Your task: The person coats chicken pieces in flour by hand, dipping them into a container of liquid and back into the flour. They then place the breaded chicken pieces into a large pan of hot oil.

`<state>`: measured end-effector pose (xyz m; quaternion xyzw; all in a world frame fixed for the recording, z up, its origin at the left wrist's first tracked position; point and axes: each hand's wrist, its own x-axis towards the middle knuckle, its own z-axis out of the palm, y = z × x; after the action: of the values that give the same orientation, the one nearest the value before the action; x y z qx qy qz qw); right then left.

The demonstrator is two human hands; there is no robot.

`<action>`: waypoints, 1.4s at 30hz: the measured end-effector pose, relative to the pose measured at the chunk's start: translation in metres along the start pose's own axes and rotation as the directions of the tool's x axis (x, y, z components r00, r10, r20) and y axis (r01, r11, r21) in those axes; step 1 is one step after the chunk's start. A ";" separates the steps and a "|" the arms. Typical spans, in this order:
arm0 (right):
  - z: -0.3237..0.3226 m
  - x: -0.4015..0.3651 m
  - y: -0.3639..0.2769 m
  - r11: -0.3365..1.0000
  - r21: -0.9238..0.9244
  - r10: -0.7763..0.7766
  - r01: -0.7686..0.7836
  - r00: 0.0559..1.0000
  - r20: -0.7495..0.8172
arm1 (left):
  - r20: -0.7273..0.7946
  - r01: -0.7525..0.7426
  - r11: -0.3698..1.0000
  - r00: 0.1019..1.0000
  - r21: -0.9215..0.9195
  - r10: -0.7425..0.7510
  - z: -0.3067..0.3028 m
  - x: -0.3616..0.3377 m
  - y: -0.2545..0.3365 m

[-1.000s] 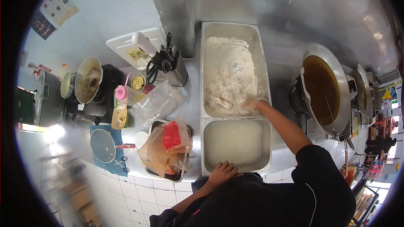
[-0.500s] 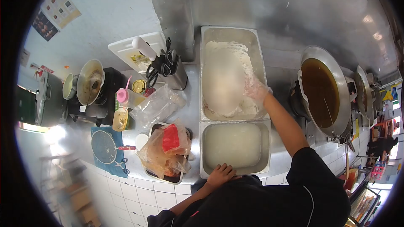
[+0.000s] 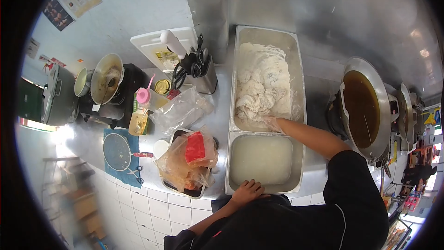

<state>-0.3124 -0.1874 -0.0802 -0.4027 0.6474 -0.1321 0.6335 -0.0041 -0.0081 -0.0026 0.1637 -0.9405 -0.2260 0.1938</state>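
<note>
My right hand (image 3: pixel 272 123), in a clear plastic glove, is down in the flour at the near end of a deep steel pan (image 3: pixel 302 78). Its fingers are buried or hidden. Clumpy, flour-coated pieces (image 3: pixel 256 97) lie heaped beside it on the left. My bare left hand (image 3: pixel 248 191) rests on the near rim of a second steel pan (image 3: pixel 298 176), which holds a cloudy whitish liquid (image 3: pixel 261 157). The fingers of that hand lie over the rim, holding nothing.
To the right stands a wok of brown oil (image 3: pixel 360 106). On the left are a tray with plastic bags (image 3: pixel 187 157), a utensil holder (image 3: pixel 206 78), a pink-capped bottle (image 3: pixel 144 96), a strainer (image 3: pixel 117 152) on a blue cloth and a pan on a stove (image 3: pixel 107 78).
My right hand has moved from the pan's right side to its near end. The flour, blurred before, now shows clumped pieces. The whole view has shifted slightly; my left hand stays on the rim.
</note>
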 end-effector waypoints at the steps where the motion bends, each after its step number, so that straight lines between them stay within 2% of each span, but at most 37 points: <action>1: 0.006 0.002 -0.005 0.974 0.223 -0.042 0.044 0.999 -0.014 | 0.006 0.003 1.000 1.000 -0.002 -0.003 -0.001 0.000 -0.001; 2: 0.011 0.002 -0.010 0.909 0.408 -0.077 0.084 0.996 -0.034 | 0.013 0.004 1.000 1.000 -0.006 -0.004 -0.001 0.001 -0.001; 3: 0.012 0.001 -0.015 0.846 0.516 -0.117 0.134 0.991 -0.066 | 0.011 0.006 1.000 1.000 -0.012 -0.006 0.000 0.000 -0.001; 5: 0.008 -0.002 -0.028 0.738 0.617 -0.228 0.275 0.961 -0.155 | 0.007 0.008 1.000 1.000 -0.020 -0.008 0.000 0.000 -0.002; 6: 0.002 -0.001 -0.036 0.718 0.596 -0.292 0.360 0.933 -0.212 | 0.011 0.007 1.000 1.000 -0.013 -0.006 -0.001 0.001 -0.002; 8: -0.015 0.011 -0.053 0.734 0.419 -0.425 0.534 0.843 -0.330 | 0.025 0.004 1.000 1.000 0.000 -0.004 -0.003 0.001 -0.001; 10: -0.034 0.029 -0.068 0.795 0.195 -0.465 0.575 0.783 -0.413 | 0.021 0.009 1.000 1.000 0.002 -0.010 0.001 0.001 -0.001; 11: -0.044 0.035 -0.080 0.864 0.118 -0.392 0.489 0.802 -0.450 | 0.022 0.007 1.000 1.000 0.002 -0.007 0.002 0.000 -0.001; 12: -0.046 0.044 -0.088 0.942 -0.100 -0.330 0.319 0.840 -0.431 | 0.024 0.003 1.000 1.000 0.001 -0.003 0.001 0.001 -0.002; 13: -0.043 0.055 -0.094 0.942 -0.312 -0.256 0.124 0.866 -0.429 | 0.028 0.000 1.000 1.000 -0.002 0.000 -0.002 0.003 -0.002; 14: -0.038 0.062 -0.096 0.863 -0.499 -0.177 -0.078 0.879 -0.443 | 0.032 -0.006 1.000 0.999 -0.005 0.006 -0.004 0.004 -0.002; 16: -0.011 0.063 -0.083 0.645 -0.763 -0.415 -0.046 0.817 -0.400 | 0.027 -0.019 1.000 0.999 0.024 0.018 -0.001 0.004 -0.005; 18: 0.013 0.053 -0.055 0.484 -0.875 -0.513 0.016 0.815 -0.268 | 0.035 -0.010 1.000 0.999 0.021 0.010 -0.002 -0.004 0.002; 22: 0.001 0.035 -0.008 0.333 -0.926 -0.439 0.176 0.898 0.012 | 0.016 -0.020 1.000 1.000 0.002 0.020 -0.003 0.001 -0.002; 24: -0.009 0.026 0.002 0.377 -0.905 -0.265 0.199 0.959 0.100 | 0.014 -0.019 1.000 1.000 0.001 0.019 0.001 0.001 0.001; 25: -0.015 0.024 0.001 0.461 -0.869 -0.146 0.181 0.981 0.127 | 0.015 -0.020 1.000 1.000 0.011 0.020 0.002 0.001 0.000; 27: -0.023 0.011 -0.001 0.579 -0.799 -0.066 0.161 0.986 0.151 | 0.016 -0.025 0.999 1.000 0.025 0.024 0.002 -0.002 -0.001; 28: -0.029 -0.012 -0.008 0.611 -0.773 -0.105 0.170 0.985 0.134 | 0.010 -0.032 0.999 0.999 0.029 0.032 0.003 -0.001 -0.001; 30: -0.056 -0.022 -0.006 0.473 -0.860 -0.196 0.192 0.974 0.109 | -0.012 -0.048 0.998 0.999 0.045 0.048 0.001 -0.001 -0.006; 31: -0.079 -0.010 0.005 0.285 -0.941 -0.244 0.182 0.963 0.113 | -0.028 -0.053 0.997 0.998 0.051 0.054 0.001 -0.002 -0.005; 33: -0.100 0.014 0.007 0.298 -0.950 -0.448 0.098 0.892 -0.048 | -0.045 -0.053 0.997 0.997 0.049 0.055 0.002 0.000 -0.002; 34: -0.109 0.023 0.002 0.504 -0.860 -0.550 0.074 0.796 -0.254 | -0.045 -0.055 0.998 0.997 0.042 0.057 0.000 0.002 -0.003; 35: -0.111 0.030 0.003 0.692 -0.717 -0.575 0.086 0.666 -0.475 | -0.037 -0.065 0.997 0.997 0.033 0.066 -0.001 0.001 -0.002; 37: -0.095 0.080 0.012 0.533 -0.845 -0.352 -0.047 0.895 -0.272 | -0.020 -0.053 0.997 0.998 0.049 0.054 -0.002 -0.002 0.000; 38: -0.089 0.097 0.009 0.424 -0.902 -0.202 -0.078 0.963 -0.178 | -0.019 -0.044 0.997 0.999 0.061 0.045 0.000 0.001 0.001; 41: -0.043 0.022 -0.042 0.602 -0.799 -0.163 -0.009 0.977 -0.134 | -0.042 -0.050 0.997 0.998 0.054 0.052 -0.001 0.002 0.000; 42: -0.027 0.019 -0.011 0.557 -0.824 -0.280 0.103 0.958 -0.069 | -0.032 -0.044 0.998 0.998 0.038 0.046 -0.002 -0.005 0.005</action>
<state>-0.3308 -0.2161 -0.0822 -0.7012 0.6452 0.0728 0.2944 -0.0004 -0.0025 -0.0002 0.1497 -0.9447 -0.2011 0.2112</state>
